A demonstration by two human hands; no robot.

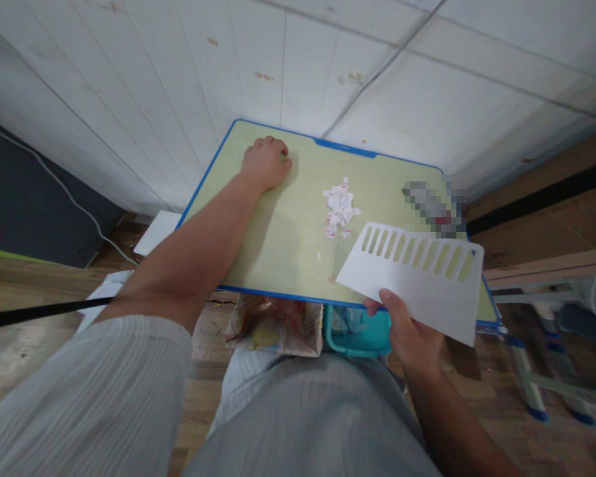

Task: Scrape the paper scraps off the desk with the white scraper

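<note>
The clock is read over the desk [298,228], with 12 at the wall [228,53] and 6 at the person's body. The desk has a pale yellow-green top and a blue rim.

The left hand [267,162] is at 10 o'clock, low over the desk top or resting on it, with the back of the hand up. The fingers of this grip are bent inward; whether something is kept inside them, I cannot tell.

The right hand [417,341] is at 5 o'clock, by the near rim. Its grip is clamped on a white slotted sheet [417,285]: the thumb presses the upper face and at least one finger shows at the edge. This sheet lies slanted over the area from 4 to 5 o'clock, and its row of long slots points toward the wall. If the sheet touches the desk, I cannot tell.

Small paper scraps [340,205], white with some pink marks, make a loose heap near the middle of the clock. The nearest scraps are just beside the sheet's corner, at its 10 o'clock side. One little scrap lies alone, nearer to the body.

At 3 o'clock there is an object hidden by pixels [430,205]. Below the near rim, a turquoise basket [360,350] is at 6 o'clock, and a patterned bag [310,338] is beside it, toward 7.
</note>
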